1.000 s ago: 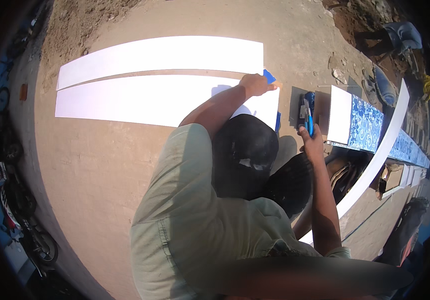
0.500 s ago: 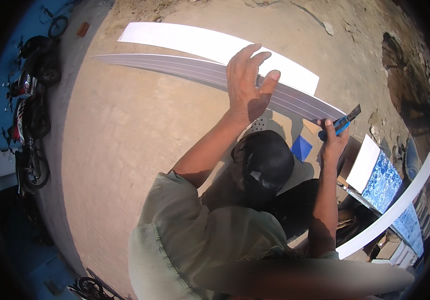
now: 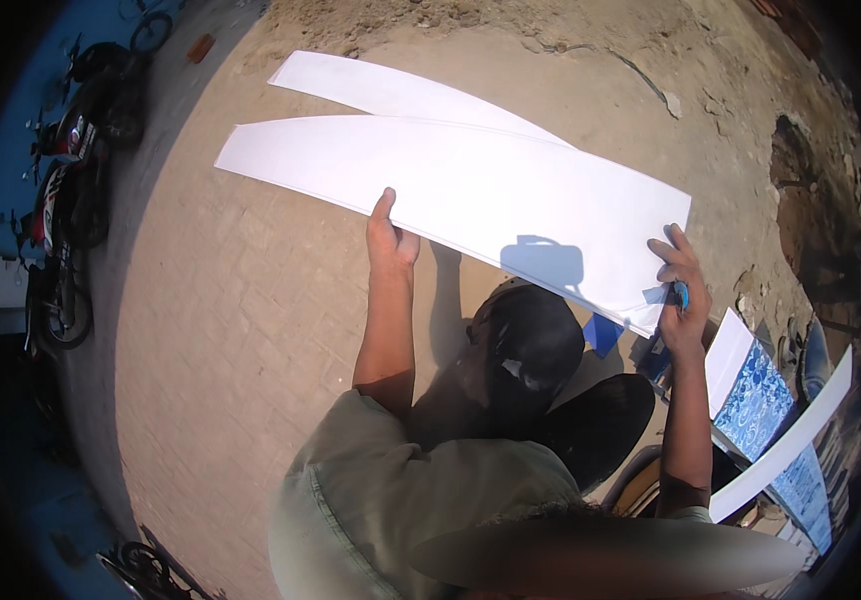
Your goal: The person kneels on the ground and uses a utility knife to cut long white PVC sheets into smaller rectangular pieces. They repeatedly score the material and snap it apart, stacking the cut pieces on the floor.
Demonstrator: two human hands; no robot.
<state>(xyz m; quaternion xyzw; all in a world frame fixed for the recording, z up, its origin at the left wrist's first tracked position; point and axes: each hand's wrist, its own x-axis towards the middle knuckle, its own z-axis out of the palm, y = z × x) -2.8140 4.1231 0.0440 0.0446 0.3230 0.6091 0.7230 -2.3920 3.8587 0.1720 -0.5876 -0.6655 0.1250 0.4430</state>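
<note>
A long white panel (image 3: pixel 440 190) lies across the view in front of me, its plain face up. My left hand (image 3: pixel 393 240) grips its near edge left of the middle, thumb on top and the other fingers out of sight underneath. At the panel's right end is my right hand (image 3: pixel 683 295), fingers over the edge. That same hand keeps a blue utility knife (image 3: pixel 681 295) in the palm, mostly hidden. Behind the held panel, a second white strip (image 3: pixel 380 85) rests on the ground, partly covered by it.
Below the panel shows my dark knee (image 3: pixel 525 340). A blue piece (image 3: pixel 602 335) lies beside it. On the right are a blue patterned sheet (image 3: pixel 755 400), a curved white strip (image 3: pixel 790 435) and a hole in the dirt (image 3: pixel 795 190). Motorcycles (image 3: pixel 75 200) stand at the left.
The held panel has turned from its grey lined face to its white one. My left hand went from above the panel to its near edge; my right moved slightly down and right onto its end.
</note>
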